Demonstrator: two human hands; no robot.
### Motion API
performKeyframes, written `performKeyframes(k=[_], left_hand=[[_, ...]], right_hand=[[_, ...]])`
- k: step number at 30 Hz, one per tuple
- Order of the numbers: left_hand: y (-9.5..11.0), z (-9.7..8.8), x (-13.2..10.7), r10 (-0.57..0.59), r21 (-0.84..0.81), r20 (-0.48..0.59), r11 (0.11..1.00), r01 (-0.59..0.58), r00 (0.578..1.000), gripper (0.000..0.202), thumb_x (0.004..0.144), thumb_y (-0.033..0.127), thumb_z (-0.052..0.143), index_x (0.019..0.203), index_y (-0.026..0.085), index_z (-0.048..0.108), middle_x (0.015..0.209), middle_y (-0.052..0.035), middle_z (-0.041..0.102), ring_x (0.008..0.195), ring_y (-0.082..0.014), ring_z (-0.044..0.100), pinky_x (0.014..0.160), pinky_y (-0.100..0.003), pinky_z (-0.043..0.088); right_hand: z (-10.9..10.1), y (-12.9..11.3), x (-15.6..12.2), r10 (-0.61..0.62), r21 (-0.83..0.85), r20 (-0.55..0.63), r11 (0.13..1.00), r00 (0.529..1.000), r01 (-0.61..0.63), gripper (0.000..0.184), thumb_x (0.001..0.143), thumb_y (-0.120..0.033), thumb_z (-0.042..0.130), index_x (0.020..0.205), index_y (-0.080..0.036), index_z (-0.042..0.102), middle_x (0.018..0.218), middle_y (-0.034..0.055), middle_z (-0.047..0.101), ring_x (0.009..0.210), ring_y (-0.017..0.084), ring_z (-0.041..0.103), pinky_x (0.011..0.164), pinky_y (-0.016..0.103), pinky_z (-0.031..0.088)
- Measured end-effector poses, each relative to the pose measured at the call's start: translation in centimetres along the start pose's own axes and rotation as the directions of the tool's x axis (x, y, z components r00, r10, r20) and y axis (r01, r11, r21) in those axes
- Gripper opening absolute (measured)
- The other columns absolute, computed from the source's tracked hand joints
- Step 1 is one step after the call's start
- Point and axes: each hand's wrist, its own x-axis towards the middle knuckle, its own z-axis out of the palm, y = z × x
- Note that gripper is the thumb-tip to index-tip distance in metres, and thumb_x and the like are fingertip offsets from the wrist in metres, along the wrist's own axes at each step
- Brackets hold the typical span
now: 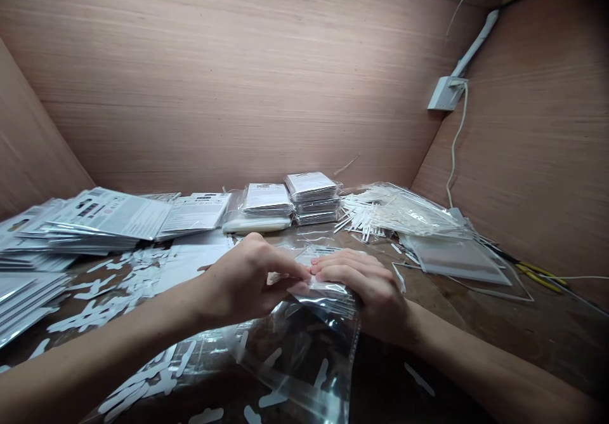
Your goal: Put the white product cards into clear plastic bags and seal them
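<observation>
In the middle of the head view, both hands meet over a clear plastic bag (316, 364) with thin, white-edged flat pieces inside. My left hand (250, 278) pinches the bag film near its upper part, thumb against fingers. Across from it, my right hand (366, 281) is curled over the bag's right side, fingertips next to the left thumb. The loose lower part of the bag hangs toward me, wrinkled and see-through. Exactly what lies under the fingertips is hidden. Printed card packs (311, 186) stand stacked in clear wrap just beyond the hands.
Printed cards (109, 211) pile up at the left. White cut-out scraps (128, 278) litter the dark table around the bag. At the right lie thin white strips (361, 214), clear plastic sheets (451, 259) and a yellow-handled tool (540, 277). Wooden panels enclose the back and sides.
</observation>
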Motion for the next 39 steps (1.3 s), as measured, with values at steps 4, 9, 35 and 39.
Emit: performKeyframes(k=[4,9,35,39], left_hand=[[0.3,1.4,-0.1,0.091,0.109,-0.085,0.991,-0.082,0.992,0.02,0.09,0.013,0.065,0.085,0.021,0.082,0.072,-0.0027,0.08,0.056,-0.0135,0.07,0.055,-0.023,0.05],[0.1,0.5,0.4,-0.078,0.066,-0.105,0.994,0.085,0.991,0.012,0.088,0.022,0.071,0.091,0.022,0.083,0.079,-0.0036,0.081,0.067,-0.0172,0.074,0.066,-0.027,0.054],[-2.8,-5.3,-0.2,-0.591,-0.463,0.457,0.48,0.745,0.665,0.058,0.083,0.062,0.074,0.121,0.018,0.073,0.138,-0.0181,0.067,0.092,-0.03,0.078,0.069,-0.034,0.064],[-3.4,-4.4,-0.2,-0.636,-0.499,0.454,0.399,0.769,0.624,0.056,0.09,0.061,0.067,0.123,0.016,0.068,0.113,-0.0172,0.074,0.073,-0.0237,0.077,0.065,-0.033,0.062]], right_hand=[[0.1,-0.7,0.2,0.003,0.016,-0.058,1.0,0.998,-0.002,0.017,0.088,-0.01,0.075,0.103,-0.016,0.069,0.096,0.0094,0.08,0.097,0.022,0.078,0.088,0.036,0.062],[-0.1,-0.3,0.2,0.064,0.029,-0.072,0.998,0.995,-0.062,0.023,0.086,-0.008,0.076,0.106,-0.016,0.068,0.099,0.0104,0.079,0.096,0.023,0.077,0.086,0.037,0.062],[-0.4,1.9,-0.7,-0.017,0.154,-0.083,0.988,0.996,0.029,0.027,0.093,-0.01,0.068,0.119,-0.018,0.066,0.108,0.0136,0.077,0.106,0.027,0.075,0.091,0.045,0.063],[-0.4,1.4,-0.8,0.078,0.186,-0.115,0.981,0.99,-0.056,0.038,0.09,-0.012,0.073,0.125,-0.022,0.064,0.113,0.0122,0.076,0.106,0.028,0.075,0.093,0.048,0.063]])
